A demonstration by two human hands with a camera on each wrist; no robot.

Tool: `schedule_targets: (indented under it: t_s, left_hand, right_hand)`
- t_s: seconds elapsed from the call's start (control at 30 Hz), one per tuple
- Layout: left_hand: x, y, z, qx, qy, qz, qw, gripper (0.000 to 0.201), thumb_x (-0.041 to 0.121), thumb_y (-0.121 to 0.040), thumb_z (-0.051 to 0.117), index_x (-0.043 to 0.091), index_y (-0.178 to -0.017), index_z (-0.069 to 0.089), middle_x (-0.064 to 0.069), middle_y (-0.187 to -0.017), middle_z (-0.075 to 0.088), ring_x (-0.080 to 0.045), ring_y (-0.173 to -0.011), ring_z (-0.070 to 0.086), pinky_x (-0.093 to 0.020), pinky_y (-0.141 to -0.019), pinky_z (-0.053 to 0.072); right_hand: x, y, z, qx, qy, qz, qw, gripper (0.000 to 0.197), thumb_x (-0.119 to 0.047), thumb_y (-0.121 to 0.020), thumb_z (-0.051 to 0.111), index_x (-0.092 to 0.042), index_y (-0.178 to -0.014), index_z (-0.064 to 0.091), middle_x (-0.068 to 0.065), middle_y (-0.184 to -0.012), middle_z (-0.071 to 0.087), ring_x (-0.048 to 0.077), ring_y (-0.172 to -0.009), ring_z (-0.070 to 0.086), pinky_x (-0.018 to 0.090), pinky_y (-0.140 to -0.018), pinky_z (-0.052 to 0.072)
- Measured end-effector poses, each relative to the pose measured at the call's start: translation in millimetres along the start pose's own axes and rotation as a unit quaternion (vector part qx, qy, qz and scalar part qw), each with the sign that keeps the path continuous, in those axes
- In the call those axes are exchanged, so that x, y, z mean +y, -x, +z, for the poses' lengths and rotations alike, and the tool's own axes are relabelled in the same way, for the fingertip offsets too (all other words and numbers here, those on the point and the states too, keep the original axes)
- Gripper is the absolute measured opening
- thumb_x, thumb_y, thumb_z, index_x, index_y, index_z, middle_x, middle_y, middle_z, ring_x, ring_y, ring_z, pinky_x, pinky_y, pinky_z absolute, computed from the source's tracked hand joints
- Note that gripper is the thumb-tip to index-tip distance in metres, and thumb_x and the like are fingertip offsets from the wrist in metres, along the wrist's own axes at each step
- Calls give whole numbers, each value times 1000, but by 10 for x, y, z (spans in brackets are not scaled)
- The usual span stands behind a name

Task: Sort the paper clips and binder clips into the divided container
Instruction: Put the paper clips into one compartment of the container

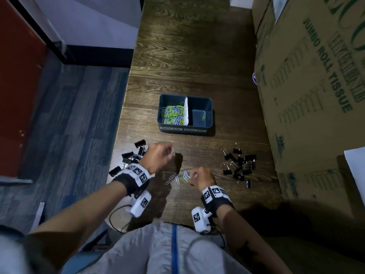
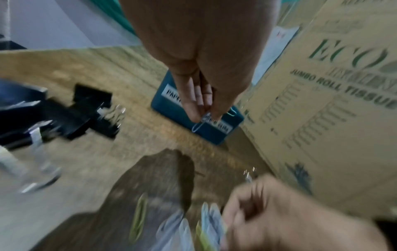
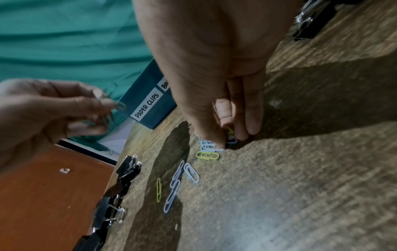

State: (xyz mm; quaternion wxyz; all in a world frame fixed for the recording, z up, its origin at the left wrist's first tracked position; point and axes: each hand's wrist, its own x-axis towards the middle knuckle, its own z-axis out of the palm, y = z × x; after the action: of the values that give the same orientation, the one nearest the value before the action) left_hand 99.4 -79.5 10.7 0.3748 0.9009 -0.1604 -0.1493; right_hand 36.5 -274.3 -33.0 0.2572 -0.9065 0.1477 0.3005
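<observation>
The blue divided container stands mid-table; its left compartment holds many paper clips, its right one a single green paper clip. My left hand is raised in front of the container and pinches a pale blue paper clip between thumb and fingertips. Low on the table, my right hand pinches at a small cluster of loose paper clips. More loose clips lie just left of it. Black binder clips lie in two piles, left and right.
A tall cardboard box walls off the table's right side. The table's left edge drops to the floor, close to the left binder clip pile. A white sheet shows at the far right.
</observation>
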Motion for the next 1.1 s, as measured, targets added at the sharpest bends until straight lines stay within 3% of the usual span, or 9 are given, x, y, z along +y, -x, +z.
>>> schedule_targets:
  t_s: [0.1, 0.23, 0.4, 0.5, 0.63, 0.77, 0.9, 1.0, 1.1]
  left_hand:
    - [184, -309, -336, 88, 21, 12, 996, 10, 6, -88, 65, 14, -83, 64, 6, -76, 64, -2, -69, 62, -13, -62, 50]
    - [375, -749, -680, 176, 44, -16, 983, 4, 12, -87, 68, 14, -88, 66, 5, -78, 67, -7, -70, 64, -17, -66, 53]
    - [267, -883, -743, 178, 34, -62, 982, 36, 27, -87, 71, 9, -116, 63, -2, -96, 70, -13, -84, 65, -27, -80, 56]
    - [122, -628, -541, 177, -30, -40, 983, 22, 20, -92, 62, 14, -113, 64, -4, -99, 71, -16, -83, 67, -36, -77, 59]
    - [-160, -176, -183, 112, -87, -34, 989, 23, 6, -86, 61, 18, -105, 66, -2, -97, 71, -18, -81, 66, -36, -73, 58]
    - [-386, 208, 54, -2, -120, -51, 991, 26, 6, -82, 66, 18, -105, 64, -2, -100, 70, -21, -88, 66, -31, -75, 54]
    - [-471, 496, 238, -66, -137, -88, 984, 8, 21, -89, 65, 17, -95, 66, 1, -92, 65, -18, -81, 62, -24, -69, 45]
    - [-457, 624, 312, -86, -125, -111, 982, 11, 29, -89, 66, 18, -88, 67, 3, -84, 62, -16, -77, 59, -23, -67, 40]
    - [-387, 645, 361, -108, -109, -133, 979, 25, 43, -82, 71, 20, -86, 64, 7, -80, 58, -14, -76, 57, -25, -67, 43]
  right_hand:
    - [-36, 11, -86, -6, 2, -13, 1000, 15, -14, -74, 80, -18, -66, 69, -4, -79, 73, 17, -78, 69, 30, -74, 57]
    - [-237, 31, -361, 16, -23, -50, 998, 9, -8, -79, 77, -15, -74, 74, -3, -75, 69, 12, -71, 61, 21, -65, 43]
    - [-738, -51, -899, 77, -52, -130, 987, 15, -3, -81, 75, -13, -71, 72, -5, -70, 67, 7, -67, 61, 25, -70, 53]
    - [-1054, -131, -1197, 155, -79, -154, 973, 10, -10, -81, 78, -16, -73, 74, -2, -78, 70, 9, -73, 60, 21, -70, 46]
    - [-1332, -236, -1371, 193, -158, -170, 953, 5, -15, -80, 81, -15, -84, 79, -1, -85, 75, 9, -81, 66, 17, -75, 47]
    - [-1248, -260, -1230, 186, -161, -176, 953, 20, -13, -83, 76, -12, -103, 78, 2, -89, 76, 9, -84, 68, 22, -86, 53]
    - [-861, -228, -786, 96, -95, -170, 976, 23, -1, -88, 60, -13, -90, 79, 4, -89, 77, 15, -84, 70, 30, -87, 56]
    - [-439, -254, -370, 22, -22, -109, 994, 29, -2, -86, 57, -21, -81, 78, -2, -91, 77, 16, -85, 71, 35, -88, 58]
    - [-85, -223, -116, -28, 51, -60, 996, 16, -11, -78, 66, -24, -71, 73, -7, -76, 73, 17, -73, 69, 37, -74, 60]
